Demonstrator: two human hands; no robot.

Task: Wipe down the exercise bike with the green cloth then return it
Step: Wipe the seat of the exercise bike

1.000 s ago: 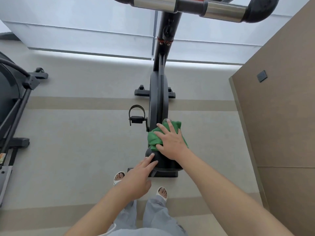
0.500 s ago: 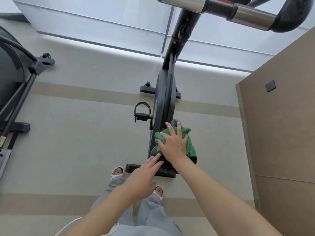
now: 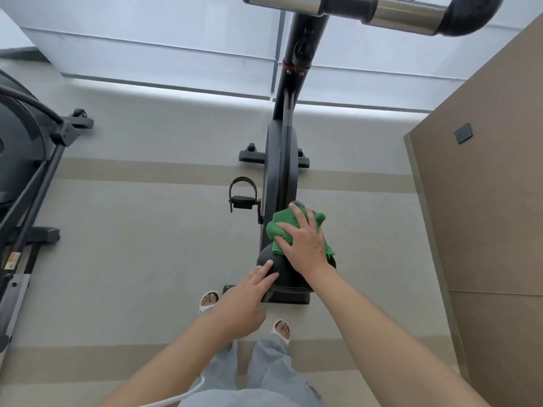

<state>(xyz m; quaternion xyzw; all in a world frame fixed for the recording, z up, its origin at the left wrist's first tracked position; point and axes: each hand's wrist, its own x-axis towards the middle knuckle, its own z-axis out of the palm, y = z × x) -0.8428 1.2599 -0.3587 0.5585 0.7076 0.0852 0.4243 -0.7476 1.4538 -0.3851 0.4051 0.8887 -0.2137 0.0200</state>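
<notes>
Right hand point(image 3: 304, 245) flat, fingers spread, pressing cloth point(image 3: 282, 230) onto seat point(image 3: 276, 270) nose; left hand point(image 3: 244, 301) open, fingertips steadying seat (stops swivel, I'd guess).

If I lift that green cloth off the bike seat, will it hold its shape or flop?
Probably flop: the green cloth bunches in soft folds under the right hand and drapes over the seat. It looks light, and likely grips rather than slides, given its towel-like texture.
</notes>
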